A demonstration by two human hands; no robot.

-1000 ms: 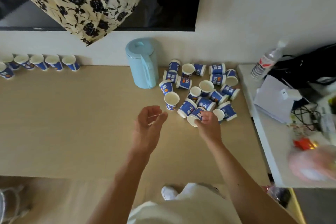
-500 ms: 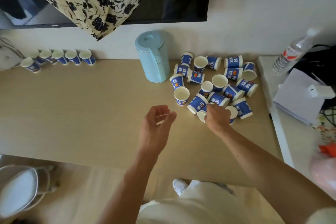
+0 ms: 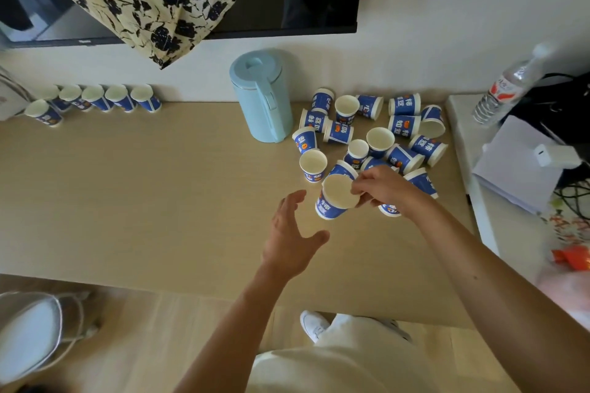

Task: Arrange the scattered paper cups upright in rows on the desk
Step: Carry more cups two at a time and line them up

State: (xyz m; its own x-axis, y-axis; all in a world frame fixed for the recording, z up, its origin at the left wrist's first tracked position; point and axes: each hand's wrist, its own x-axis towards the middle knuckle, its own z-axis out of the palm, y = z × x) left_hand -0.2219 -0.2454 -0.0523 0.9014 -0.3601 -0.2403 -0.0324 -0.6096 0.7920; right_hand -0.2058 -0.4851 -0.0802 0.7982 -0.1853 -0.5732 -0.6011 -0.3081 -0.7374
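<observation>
Lifted off the heap since half a second ago, one paper cup (image 3: 332, 201) is now hanging mouth-up over the desk (image 3: 127, 201). The right hand (image 3: 383, 188) is pinching its rim between thumb and fingertips. Just left of that cup the left hand (image 3: 293, 233) is hovering released, fingers spread, holding nothing.

Beyond and beneath the right hand the scattered cups (image 3: 380, 140) are lying heaped, a few standing, most on their sides. Roughly eighteen are showing, but the wrist is covering part of one and the held cup is hiding another, so the count is unsure.

Far to the left of the left hand a row of cups (image 3: 116, 97) is standing, six as far as I can tell, one half hidden behind its neighbour. One pale blue jug (image 3: 261, 99) is standing beyond the left hand. One bottle (image 3: 507, 86) is showing blurred far right, and a chair (image 3: 28, 335) is being cut off at lower left.
</observation>
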